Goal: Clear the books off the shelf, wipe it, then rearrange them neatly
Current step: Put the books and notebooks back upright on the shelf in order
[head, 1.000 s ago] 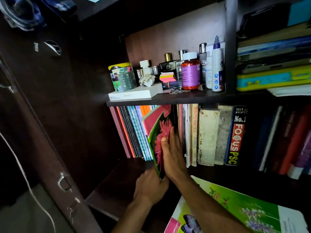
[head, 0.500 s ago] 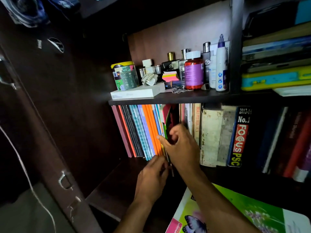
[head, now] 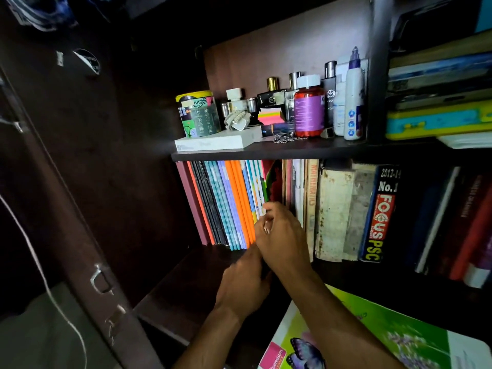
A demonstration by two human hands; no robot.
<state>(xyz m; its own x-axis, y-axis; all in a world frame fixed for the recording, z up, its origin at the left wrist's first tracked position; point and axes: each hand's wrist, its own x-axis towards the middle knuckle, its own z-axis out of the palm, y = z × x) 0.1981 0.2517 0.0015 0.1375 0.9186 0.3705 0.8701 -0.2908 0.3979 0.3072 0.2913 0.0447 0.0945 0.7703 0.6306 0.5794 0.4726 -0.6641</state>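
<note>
Red-and-green book (head: 274,179), slotted among upright books (head: 234,203): right hand (head: 282,235) pinches its edge; left hand (head: 243,283), grip unclear, steadies below; seat flush, spine aligned

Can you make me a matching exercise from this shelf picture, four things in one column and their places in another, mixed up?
Things:
1. red bottle with purple label
2. FOCUS PSC book
3. white flat box
4. butterfly booklet

Places:
A. upper shelf, front left edge
B. below the book row, bottom right of view
C. upper shelf, among the bottles
D. upright in the book row, right of the hands

Pairs: 1-C, 2-D, 3-A, 4-B
</note>
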